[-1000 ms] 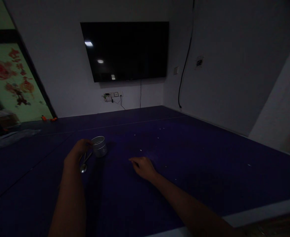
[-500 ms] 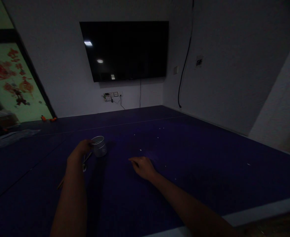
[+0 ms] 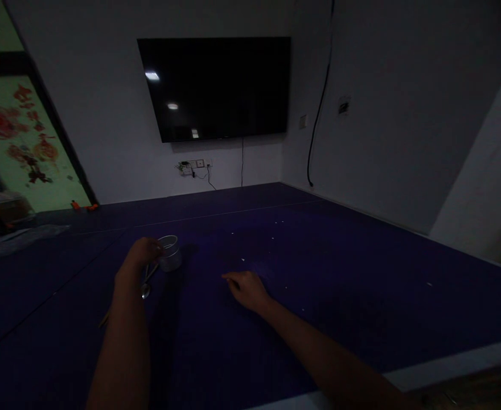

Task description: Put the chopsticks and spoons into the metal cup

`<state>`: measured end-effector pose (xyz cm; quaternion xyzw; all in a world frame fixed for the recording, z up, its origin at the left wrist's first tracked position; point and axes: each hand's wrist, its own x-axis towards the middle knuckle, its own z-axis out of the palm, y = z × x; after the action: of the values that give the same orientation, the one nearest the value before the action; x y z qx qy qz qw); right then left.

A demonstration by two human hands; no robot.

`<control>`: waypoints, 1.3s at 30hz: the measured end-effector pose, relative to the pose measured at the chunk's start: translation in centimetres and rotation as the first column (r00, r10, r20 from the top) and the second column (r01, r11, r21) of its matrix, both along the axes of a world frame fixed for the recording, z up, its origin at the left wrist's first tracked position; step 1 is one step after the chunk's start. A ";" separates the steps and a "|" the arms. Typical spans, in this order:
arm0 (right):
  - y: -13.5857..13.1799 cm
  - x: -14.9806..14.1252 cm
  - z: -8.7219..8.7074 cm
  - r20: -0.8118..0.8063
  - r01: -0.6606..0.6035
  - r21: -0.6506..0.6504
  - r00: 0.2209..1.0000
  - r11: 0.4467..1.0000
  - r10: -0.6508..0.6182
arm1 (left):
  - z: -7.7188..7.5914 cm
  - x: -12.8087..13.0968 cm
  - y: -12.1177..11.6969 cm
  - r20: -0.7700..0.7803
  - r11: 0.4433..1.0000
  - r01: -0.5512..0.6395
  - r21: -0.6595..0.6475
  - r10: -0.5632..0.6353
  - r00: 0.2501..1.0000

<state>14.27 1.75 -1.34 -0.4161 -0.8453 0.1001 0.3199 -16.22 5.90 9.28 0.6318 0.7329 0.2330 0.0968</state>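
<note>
My left hand (image 3: 146, 250) is closed on the near-left rim of a pale, see-through cup (image 3: 171, 259) with a ring around its upper part. The cup stands upright above or on the dark blue surface; whether its base touches is hard to tell. Beneath my left wrist lies a spoon (image 3: 145, 291) with a shiny bowl, and thin sticks beside it are partly covered by my forearm. My right hand (image 3: 248, 290) rests on the blue surface to the right of the cup, fingers curled in and the index finger pointing left. Nothing shows in it.
Small white scraps (image 3: 242, 259) are scattered over the blue surface (image 3: 233, 341). Clear plastic wrap (image 3: 24, 239) and a box (image 3: 9, 206) lie at the far left, near orange objects (image 3: 83, 206). A television (image 3: 220, 88) hangs on the back wall above sockets and cables.
My left hand and the cup have shifted slightly left, and the hand has turned a little over the rim. My right hand has stayed still.
</note>
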 end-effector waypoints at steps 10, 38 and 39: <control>0.2 0.0 -0.2 0.004 0.008 0.005 1.000 1.000 -0.008 | 0.5 0.3 -0.6 0.151 0.999 0.039 0.015 -0.041 0.988; 0.2 0.0 -0.1 0.024 0.002 -0.015 1.000 1.000 -0.002 | -0.5 1.0 -0.2 0.132 0.992 -0.010 0.125 -0.007 0.991; 0.2 0.0 -0.2 0.025 0.002 -0.017 1.000 1.000 -0.002 | -0.2 1.2 -0.4 0.125 0.990 -0.014 0.142 -0.004 0.992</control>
<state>14.24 1.99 -1.51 -0.4208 -0.8480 0.1016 0.3059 -15.05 5.51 9.07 0.6194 0.7086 0.3241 0.0963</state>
